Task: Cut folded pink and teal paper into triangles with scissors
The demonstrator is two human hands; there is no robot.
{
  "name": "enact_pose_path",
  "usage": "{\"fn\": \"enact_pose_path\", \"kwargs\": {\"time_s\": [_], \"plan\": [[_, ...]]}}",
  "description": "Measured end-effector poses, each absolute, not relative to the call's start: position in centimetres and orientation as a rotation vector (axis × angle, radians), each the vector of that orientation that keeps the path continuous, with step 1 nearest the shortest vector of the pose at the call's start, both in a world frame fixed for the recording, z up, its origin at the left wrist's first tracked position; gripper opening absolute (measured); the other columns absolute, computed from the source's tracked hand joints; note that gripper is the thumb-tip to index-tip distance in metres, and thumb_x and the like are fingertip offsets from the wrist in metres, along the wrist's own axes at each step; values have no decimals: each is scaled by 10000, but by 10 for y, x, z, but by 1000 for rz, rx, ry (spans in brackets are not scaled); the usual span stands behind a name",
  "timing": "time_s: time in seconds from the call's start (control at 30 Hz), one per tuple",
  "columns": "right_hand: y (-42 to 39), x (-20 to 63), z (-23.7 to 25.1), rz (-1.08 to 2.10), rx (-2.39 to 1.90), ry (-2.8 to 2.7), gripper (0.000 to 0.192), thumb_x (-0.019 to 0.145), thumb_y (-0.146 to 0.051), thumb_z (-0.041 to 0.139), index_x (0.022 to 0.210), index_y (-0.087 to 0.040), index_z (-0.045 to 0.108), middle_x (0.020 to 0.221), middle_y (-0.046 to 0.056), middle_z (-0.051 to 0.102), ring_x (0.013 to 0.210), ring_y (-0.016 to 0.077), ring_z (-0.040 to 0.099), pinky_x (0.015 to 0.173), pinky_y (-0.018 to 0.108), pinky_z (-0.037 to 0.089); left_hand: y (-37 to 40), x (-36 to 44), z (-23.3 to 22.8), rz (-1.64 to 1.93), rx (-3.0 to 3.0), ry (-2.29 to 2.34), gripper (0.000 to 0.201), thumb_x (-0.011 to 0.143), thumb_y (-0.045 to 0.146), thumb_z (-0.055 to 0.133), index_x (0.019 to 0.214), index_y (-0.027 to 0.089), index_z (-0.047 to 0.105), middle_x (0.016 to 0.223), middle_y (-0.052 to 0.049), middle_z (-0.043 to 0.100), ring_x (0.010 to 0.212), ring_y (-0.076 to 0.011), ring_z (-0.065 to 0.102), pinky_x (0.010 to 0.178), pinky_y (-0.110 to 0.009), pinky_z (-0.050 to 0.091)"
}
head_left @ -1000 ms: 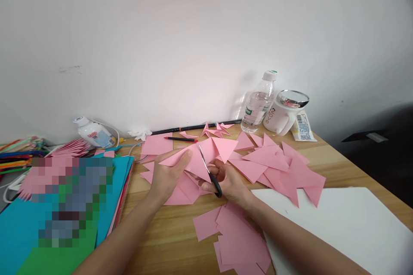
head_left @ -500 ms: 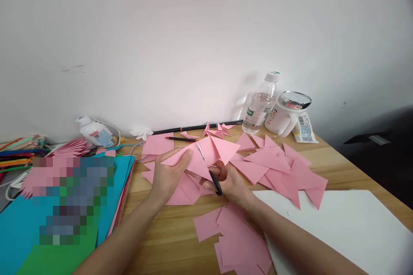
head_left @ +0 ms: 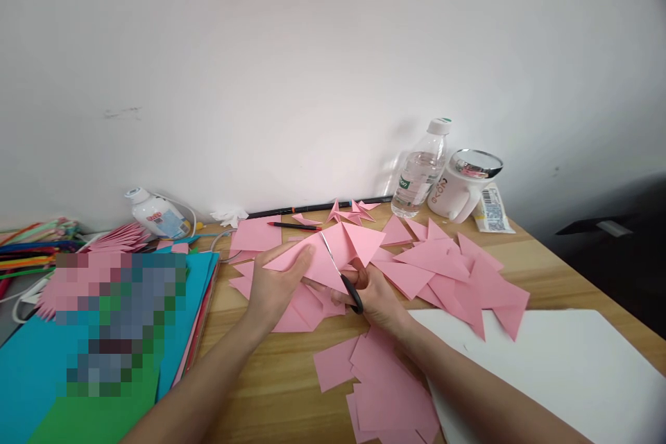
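Matt paper (head_left: 323, 270), shiny metal blade (head_left: 329, 248)

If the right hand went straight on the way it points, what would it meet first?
Probably the pink sheet in the left hand; the scissors in the right hand lie across it. Depth is unclear; the hand might pass underneath.

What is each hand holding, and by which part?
The left hand grips creased pink paper by its left side; the right hand holds black-handled scissors by the handle.
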State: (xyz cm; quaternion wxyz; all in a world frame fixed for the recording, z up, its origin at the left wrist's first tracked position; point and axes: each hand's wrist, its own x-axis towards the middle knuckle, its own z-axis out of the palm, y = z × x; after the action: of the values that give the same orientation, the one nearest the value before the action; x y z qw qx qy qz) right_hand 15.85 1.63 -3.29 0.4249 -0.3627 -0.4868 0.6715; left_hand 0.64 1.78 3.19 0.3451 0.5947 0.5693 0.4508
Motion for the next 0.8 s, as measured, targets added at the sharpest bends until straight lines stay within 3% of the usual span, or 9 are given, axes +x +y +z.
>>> {"fn": "enact_pose_path", "kwargs": {"time_s": [0.27, 0.47, 0.8], "plan": [[17, 160, -37, 1671, -905, -1222, 281, 566, -279, 717, 536, -145, 473, 539, -34, 482, 455, 63, 387, 412, 190, 275, 15, 10, 37, 1161, 1445, 1386, 189, 724, 307, 579, 759, 139, 658, 489, 10, 621, 429, -151, 574, 465, -233, 435], [17, 159, -36, 1657, -919, -1229, 277, 583, -289, 708, 546, -149, 472, 524, -38, 480, 452, 67, 385, 416, 196, 271, 16, 9, 36, 1154, 1497, 1436, 231, 749, 345, 545, 723, 139, 646, 549, -7, 651, 521, -160, 599, 512, -240, 447], [18, 159, -41, 1672, -885, -1181, 288, 568, -257, 725, 548, -153, 458, 512, -44, 477, 439, 59, 374, 394, 180, 276, 15, 10, 38, 1149, 1432, 1369, 203, 738, 329, 570, 787, 151, 653, 554, 3, 651, 444, -160, 597, 454, -241, 441]]}}
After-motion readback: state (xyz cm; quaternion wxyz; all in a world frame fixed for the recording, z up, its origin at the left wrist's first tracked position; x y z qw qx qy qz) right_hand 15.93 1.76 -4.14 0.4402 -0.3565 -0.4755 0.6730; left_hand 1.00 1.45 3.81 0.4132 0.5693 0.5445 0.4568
